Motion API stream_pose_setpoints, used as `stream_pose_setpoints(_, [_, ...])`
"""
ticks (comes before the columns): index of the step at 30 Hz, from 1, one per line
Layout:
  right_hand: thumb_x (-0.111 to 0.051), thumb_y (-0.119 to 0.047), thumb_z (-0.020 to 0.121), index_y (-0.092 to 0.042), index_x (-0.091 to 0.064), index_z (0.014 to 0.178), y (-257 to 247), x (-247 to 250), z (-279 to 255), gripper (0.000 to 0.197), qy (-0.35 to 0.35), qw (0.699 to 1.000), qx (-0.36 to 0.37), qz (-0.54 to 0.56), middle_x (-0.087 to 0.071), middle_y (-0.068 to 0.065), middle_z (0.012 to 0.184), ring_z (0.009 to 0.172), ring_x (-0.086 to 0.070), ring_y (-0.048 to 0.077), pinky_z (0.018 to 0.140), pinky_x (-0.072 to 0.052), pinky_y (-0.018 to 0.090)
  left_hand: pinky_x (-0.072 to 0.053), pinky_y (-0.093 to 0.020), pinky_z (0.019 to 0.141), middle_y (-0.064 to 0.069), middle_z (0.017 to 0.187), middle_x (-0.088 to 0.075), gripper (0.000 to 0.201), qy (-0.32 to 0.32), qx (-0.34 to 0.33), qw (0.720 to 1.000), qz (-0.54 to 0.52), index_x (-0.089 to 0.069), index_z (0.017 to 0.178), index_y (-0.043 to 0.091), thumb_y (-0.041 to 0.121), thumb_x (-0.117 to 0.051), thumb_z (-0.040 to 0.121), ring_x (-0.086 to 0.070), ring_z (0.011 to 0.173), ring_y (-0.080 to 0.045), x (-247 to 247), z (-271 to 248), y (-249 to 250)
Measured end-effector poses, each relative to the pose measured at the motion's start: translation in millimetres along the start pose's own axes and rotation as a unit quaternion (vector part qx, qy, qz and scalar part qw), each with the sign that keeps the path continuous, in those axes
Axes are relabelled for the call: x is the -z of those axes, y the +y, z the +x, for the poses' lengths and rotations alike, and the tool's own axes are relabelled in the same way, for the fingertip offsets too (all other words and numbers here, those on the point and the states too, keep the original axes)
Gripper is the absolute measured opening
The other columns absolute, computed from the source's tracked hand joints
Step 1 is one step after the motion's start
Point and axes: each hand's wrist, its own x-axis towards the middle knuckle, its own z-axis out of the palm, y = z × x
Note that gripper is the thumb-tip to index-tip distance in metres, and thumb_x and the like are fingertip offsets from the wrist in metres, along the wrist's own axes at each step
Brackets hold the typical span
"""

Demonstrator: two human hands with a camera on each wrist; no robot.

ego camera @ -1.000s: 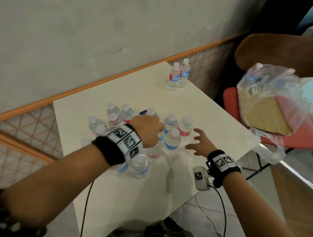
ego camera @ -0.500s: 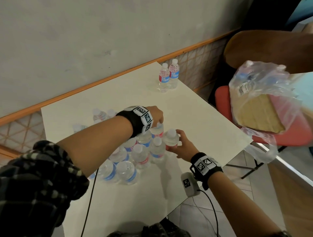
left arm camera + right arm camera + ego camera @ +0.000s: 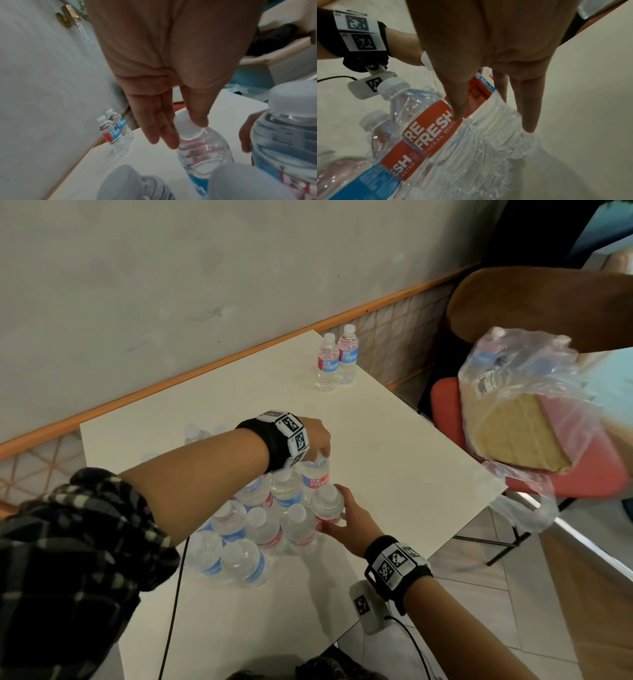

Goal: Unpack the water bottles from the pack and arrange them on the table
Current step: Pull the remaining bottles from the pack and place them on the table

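Note:
Several small clear water bottles [image 3: 263, 529] with red and blue labels stand clustered on the white table [image 3: 394, 460]. My left hand [image 3: 320, 455] reaches over them and pinches the white cap of the bottle [image 3: 315, 475] at the cluster's far right corner; the left wrist view shows thumb and fingers on that cap [image 3: 187, 126]. Just in front of it, my right hand [image 3: 337, 518] grips a red-labelled bottle [image 3: 327, 505] by its body, thumb [image 3: 458, 105] on the label [image 3: 429, 129] and fingers behind. Two more bottles [image 3: 337, 361] stand together at the far corner.
A torn plastic pack wrap with a cardboard sheet [image 3: 520, 419] lies on a red chair [image 3: 445, 402] to the right of the table. The wall runs along the table's far side. A black cable [image 3: 171, 611] crosses the near table top.
My left hand has moved from above the cluster's middle to the far right bottle's cap. My right hand went from open beside the bottles to gripping one.

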Motion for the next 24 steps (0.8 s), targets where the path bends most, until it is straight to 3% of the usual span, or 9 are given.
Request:
stream_pose_setpoints(4, [-0.073,-0.021,0.08,-0.025,-0.027,0.141,1.7,4.1,0.9,0.077,-0.028,0.999,-0.013,-0.028,-0.051,-0.001,0.134,0.121,-0.05,0.017,0.1,-0.039,0.027,-0.041,-0.036,0.102,-0.004,0.14,-0.05,0.041,0.0,0.007,1.0,-0.025,-0.047,0.137,0.017,0.02,-0.046,0.096,-0.049,0.124,-0.025,-5.4,5.2,-3.4])
stream_pose_setpoints(6, [-0.073,-0.019,0.08,-0.024,-0.026,0.143,5.2,11.1,0.0,0.079,-0.043,0.997,-0.04,-0.045,-0.048,0.003,0.138,0.129,-0.045,0.02,0.105,-0.038,0.03,-0.042,-0.033,0.092,-0.003,0.128,-0.057,0.036,-0.006,0.019,0.999,-0.039,-0.05,0.132,0.018,0.024,-0.045,0.097,-0.052,0.117,-0.025,-8.5,6.5,-5.0])
stream_pose_setpoints(8, [-0.072,-0.026,0.081,-0.024,-0.031,0.142,7.1,24.1,-3.6,0.074,-0.048,0.994,-0.071,-0.072,-0.046,0.006,0.14,0.13,-0.044,0.021,0.106,-0.038,0.031,-0.04,-0.032,0.088,-0.002,0.116,-0.058,0.03,0.015,0.029,0.999,-0.032,-0.05,0.125,0.018,0.026,-0.044,0.097,-0.052,0.113,-0.025,-8.0,6.4,-3.5])
stream_pose_setpoints(9, [-0.071,-0.031,0.082,-0.024,-0.036,0.14,9.1,34.2,-3.7,0.068,-0.042,0.992,-0.085,-0.087,-0.047,0.006,0.14,0.128,-0.045,0.021,0.105,-0.039,0.032,-0.039,-0.033,0.093,-0.003,0.125,-0.055,0.036,0.03,0.031,0.999,-0.027,-0.046,0.132,0.017,0.028,-0.044,0.097,-0.049,0.12,-0.025,-5.1,7.7,-2.2])
stream_pose_setpoints(11, [-0.067,-0.036,0.085,-0.021,-0.046,0.134,13.9,56.7,-8.5,0.056,-0.016,0.987,-0.118,-0.111,-0.05,0.004,0.137,0.125,-0.049,0.021,0.104,-0.04,0.032,-0.035,-0.032,0.102,-0.006,0.142,-0.044,0.049,0.055,0.017,0.998,-0.038,-0.037,0.143,0.017,0.033,-0.045,0.097,-0.041,0.131,-0.024,3.7,7.8,6.8])
stream_pose_setpoints(14, [-0.064,-0.037,0.087,-0.018,-0.054,0.127,19.7,106.2,-9.7,0.046,0.048,0.981,-0.15,-0.118,-0.054,0.003,0.133,0.119,-0.053,0.02,0.099,-0.04,0.028,-0.036,-0.032,0.101,-0.006,0.14,-0.046,0.047,0.114,-0.022,0.992,-0.054,-0.041,0.14,0.019,0.036,-0.047,0.097,-0.043,0.128,-0.024,26.3,19.2,25.9])
stream_pose_setpoints(19, [-0.065,-0.033,0.087,-0.015,-0.059,0.122,35.6,187.3,-8.6,0.04,0.141,0.967,-0.174,-0.121,-0.057,0.003,0.129,0.118,-0.053,0.019,0.101,-0.04,0.03,-0.038,-0.034,0.1,-0.006,0.136,-0.049,0.045,0.128,-0.051,0.988,-0.071,-0.044,0.137,0.019,0.035,-0.049,0.096,-0.046,0.125,-0.024,48.8,62.0,70.2])
stream_pose_setpoints(24, [-0.065,-0.031,0.087,-0.015,-0.058,0.124,61.7,252.2,3.0,0.041,0.169,0.963,-0.19,-0.085,-0.057,0.001,0.128,0.117,-0.053,0.019,0.097,-0.042,0.029,-0.04,-0.041,0.102,-0.008,0.139,-0.042,0.048,0.146,-0.06,0.984,-0.088,-0.043,0.138,0.021,0.035,-0.052,0.093,-0.042,0.127,-0.027,75.1,132.2,116.1])
